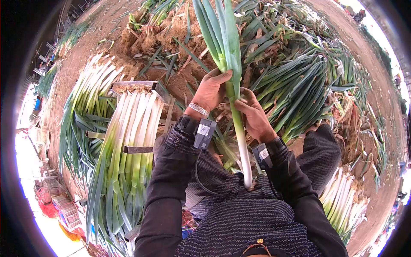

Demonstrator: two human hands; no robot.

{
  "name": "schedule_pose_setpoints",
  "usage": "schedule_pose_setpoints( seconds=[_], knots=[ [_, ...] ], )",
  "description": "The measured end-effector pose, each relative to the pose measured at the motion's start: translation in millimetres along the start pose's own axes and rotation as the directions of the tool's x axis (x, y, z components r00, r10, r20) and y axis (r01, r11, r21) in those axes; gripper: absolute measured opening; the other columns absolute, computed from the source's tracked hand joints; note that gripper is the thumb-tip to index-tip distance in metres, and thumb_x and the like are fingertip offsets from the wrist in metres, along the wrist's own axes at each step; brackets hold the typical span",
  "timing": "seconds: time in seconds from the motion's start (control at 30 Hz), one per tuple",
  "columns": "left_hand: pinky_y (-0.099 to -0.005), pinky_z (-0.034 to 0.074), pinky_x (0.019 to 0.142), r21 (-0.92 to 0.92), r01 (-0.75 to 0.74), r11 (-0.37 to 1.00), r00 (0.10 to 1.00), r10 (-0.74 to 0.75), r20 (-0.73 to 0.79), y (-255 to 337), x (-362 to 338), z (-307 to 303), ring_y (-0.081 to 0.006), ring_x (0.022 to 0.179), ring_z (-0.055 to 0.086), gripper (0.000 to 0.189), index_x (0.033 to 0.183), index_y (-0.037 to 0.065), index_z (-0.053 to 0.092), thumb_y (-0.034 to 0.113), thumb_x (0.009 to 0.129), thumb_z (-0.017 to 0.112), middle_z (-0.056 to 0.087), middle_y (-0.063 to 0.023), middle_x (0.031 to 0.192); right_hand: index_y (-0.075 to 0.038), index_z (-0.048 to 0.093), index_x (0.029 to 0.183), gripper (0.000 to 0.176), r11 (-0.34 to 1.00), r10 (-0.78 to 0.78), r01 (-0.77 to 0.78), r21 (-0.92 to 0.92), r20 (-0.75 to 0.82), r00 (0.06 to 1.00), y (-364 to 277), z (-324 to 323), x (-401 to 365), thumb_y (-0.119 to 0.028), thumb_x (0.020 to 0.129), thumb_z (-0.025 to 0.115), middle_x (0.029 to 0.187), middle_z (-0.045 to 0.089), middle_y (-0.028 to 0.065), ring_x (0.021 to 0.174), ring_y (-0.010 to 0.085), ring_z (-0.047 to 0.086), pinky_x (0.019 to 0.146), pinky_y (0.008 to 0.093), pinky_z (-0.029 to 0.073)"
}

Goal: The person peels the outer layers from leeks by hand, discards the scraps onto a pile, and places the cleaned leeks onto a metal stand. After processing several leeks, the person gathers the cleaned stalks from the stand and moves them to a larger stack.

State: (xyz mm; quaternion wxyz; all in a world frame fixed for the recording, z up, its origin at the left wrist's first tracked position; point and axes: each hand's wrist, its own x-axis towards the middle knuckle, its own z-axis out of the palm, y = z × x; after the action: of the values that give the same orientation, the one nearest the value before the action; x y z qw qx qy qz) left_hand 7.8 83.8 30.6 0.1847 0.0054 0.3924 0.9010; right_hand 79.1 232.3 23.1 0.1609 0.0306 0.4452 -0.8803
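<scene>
1. Two hands clamp one leek (241, 141), its white end toward the lap.
2. The left hand (209, 92) is closed round the green fork.
3. The right hand (253, 116) grips the stalk just below it.
4. A stack (132, 132) of trimmed leeks lies left of the left hand, and a heap (299, 81) lies beyond the right hand.

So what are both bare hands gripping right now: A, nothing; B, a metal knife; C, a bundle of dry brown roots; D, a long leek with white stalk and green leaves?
D: the left hand and right hand both close around the long leek with white stalk and green leaves.
</scene>
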Motion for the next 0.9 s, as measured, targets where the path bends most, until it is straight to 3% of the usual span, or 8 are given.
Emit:
schedule_pose_setpoints(
  seconds=[0.03, 0.1, 0.2, 0.3, 0.43, 0.5, 0.63, 0.9],
  knots=[
    [-0.0360, 0.055, 0.077, -0.022, 0.020, 1.000, 1.000, -0.020, -0.023, -5, 1, -2, -0.0208, 0.088, 0.065, 0.029, 0.116, 0.002, 0.058, 0.013, 0.090, 0.064, 0.066, -0.0081, 0.100, -0.003, 0.038, 0.129, 0.043, 1.000, 0.000, 0.000, 0.000, 0.000, 1.000, 0, -3, 2, -0.007, 0.091, 0.058, 0.100, 0.061, 0.0088, 0.074, 0.0165, 0.065, 0.064, 0.0294, 0.056],
    [-0.0363, 0.056, 0.076, 0.002, 0.007, 1.000, 0.998, -0.007, -0.060, -14, 8, -8, -0.0214, 0.087, 0.065, 0.028, 0.115, 0.001, 0.058, 0.012, 0.090, 0.064, 0.066, -0.0087, 0.099, 0.003, 0.043, 0.120, 0.037, 0.954, -0.078, 0.076, -0.289, 0.007, 0.997, -1, -13, 9, -0.006, 0.090, 0.061, 0.101, 0.061, 0.0099, 0.078, 0.0170, 0.064, 0.065, 0.0308, 0.056],
    [-0.0361, 0.057, 0.073, 0.032, -0.020, 0.999, 0.996, 0.022, -0.085, -20, 12, -12, -0.0215, 0.085, 0.066, 0.025, 0.114, 0.002, 0.059, 0.010, 0.090, 0.063, 0.066, -0.0085, 0.096, 0.006, 0.047, 0.113, 0.031, 0.898, -0.097, 0.087, -0.431, -0.001, 0.995, -7, -11, 5, -0.006, 0.089, 0.063, 0.098, 0.061, 0.0098, 0.082, 0.0157, 0.063, 0.067, 0.0310, 0.055],
    [-0.0353, 0.057, 0.072, -0.016, -0.003, 1.000, 0.995, 0.002, -0.101, -19, 11, -10, -0.0206, 0.084, 0.066, 0.024, 0.113, 0.003, 0.060, 0.008, 0.089, 0.064, 0.066, -0.0070, 0.097, 0.005, 0.048, 0.110, 0.028, 0.916, -0.102, 0.085, -0.391, -0.023, 0.995, -6, -9, 6, -0.006, 0.089, 0.063, 0.096, 0.061, 0.0096, 0.082, 0.0154, 0.062, 0.068, 0.0301, 0.055],
    [-0.0343, 0.056, 0.074, 0.044, -0.017, 0.999, 0.992, 0.023, -0.128, -20, 12, -10, -0.0190, 0.088, 0.065, 0.027, 0.113, 0.003, 0.058, 0.004, 0.087, 0.065, 0.065, -0.0063, 0.101, 0.005, 0.049, 0.109, 0.027, 0.911, -0.126, 0.109, -0.398, -0.018, 0.992, -1, -14, 12, -0.006, 0.089, 0.063, 0.095, 0.061, 0.0092, 0.081, 0.0146, 0.062, 0.069, 0.0294, 0.054],
    [-0.0337, 0.056, 0.076, 0.063, -0.019, 0.998, 0.991, 0.027, -0.134, -20, 12, -8, -0.0183, 0.092, 0.064, 0.028, 0.113, 0.002, 0.056, 0.003, 0.086, 0.066, 0.064, -0.0070, 0.103, 0.005, 0.049, 0.112, 0.030, 0.946, -0.086, 0.079, -0.315, -0.009, 0.996, 2, -19, 16, -0.005, 0.088, 0.063, 0.096, 0.061, 0.0084, 0.081, 0.0139, 0.061, 0.069, 0.0288, 0.054],
    [-0.0366, 0.057, 0.074, -0.014, 0.029, 0.999, 0.992, -0.031, -0.118, -18, 8, -7, -0.0205, 0.085, 0.066, 0.026, 0.113, 0.004, 0.060, 0.004, 0.087, 0.065, 0.066, -0.0057, 0.099, 0.005, 0.050, 0.112, 0.030, 0.952, -0.084, 0.089, -0.292, 0.029, 0.996, -2, -20, 11, -0.004, 0.087, 0.064, 0.096, 0.061, 0.0067, 0.081, 0.0128, 0.060, 0.071, 0.0276, 0.052],
    [-0.0373, 0.057, 0.076, 0.007, 0.063, 0.998, 0.991, -0.062, -0.122, -25, 7, -6, -0.0217, 0.087, 0.066, 0.027, 0.113, 0.002, 0.060, 0.003, 0.086, 0.066, 0.067, -0.0076, 0.099, 0.004, 0.056, 0.106, 0.022, 0.852, -0.178, 0.172, -0.495, 0.036, 0.983, -7, -20, -5, -0.005, 0.088, 0.063, 0.093, 0.061, 0.0032, 0.084, 0.0079, 0.056, 0.075, 0.0244, 0.047]
  ],
)
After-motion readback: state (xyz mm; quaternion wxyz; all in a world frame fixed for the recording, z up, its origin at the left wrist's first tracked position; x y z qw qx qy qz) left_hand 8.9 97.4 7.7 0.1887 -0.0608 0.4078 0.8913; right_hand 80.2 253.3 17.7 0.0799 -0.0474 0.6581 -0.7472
